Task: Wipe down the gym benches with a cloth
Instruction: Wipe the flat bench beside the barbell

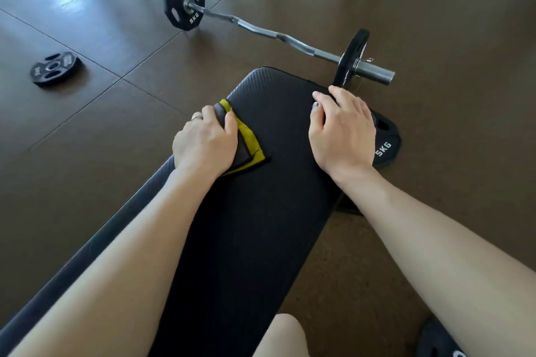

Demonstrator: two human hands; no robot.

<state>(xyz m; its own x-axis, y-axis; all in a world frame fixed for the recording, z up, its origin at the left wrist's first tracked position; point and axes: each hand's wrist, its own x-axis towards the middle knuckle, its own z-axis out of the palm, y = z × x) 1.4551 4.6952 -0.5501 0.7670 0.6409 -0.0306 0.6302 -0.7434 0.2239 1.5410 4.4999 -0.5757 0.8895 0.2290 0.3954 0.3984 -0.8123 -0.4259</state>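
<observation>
A black padded gym bench [269,182] runs from the bottom of the view toward its rounded far end. My left hand [206,143] presses a folded grey and yellow cloth [249,151] against the bench's left edge, fingers curled over the cloth. My right hand [342,127] grips the bench's right edge near the far end, thumb on top and fingers wrapped over the side. Both bare forearms stretch over the pad.
A curl bar [261,30] with a black 5 kg plate [182,3] at each end lies on the brown floor beyond the bench. Another 5 kg plate [387,145] lies beside the bench's right edge. A small plate [53,68] lies far left.
</observation>
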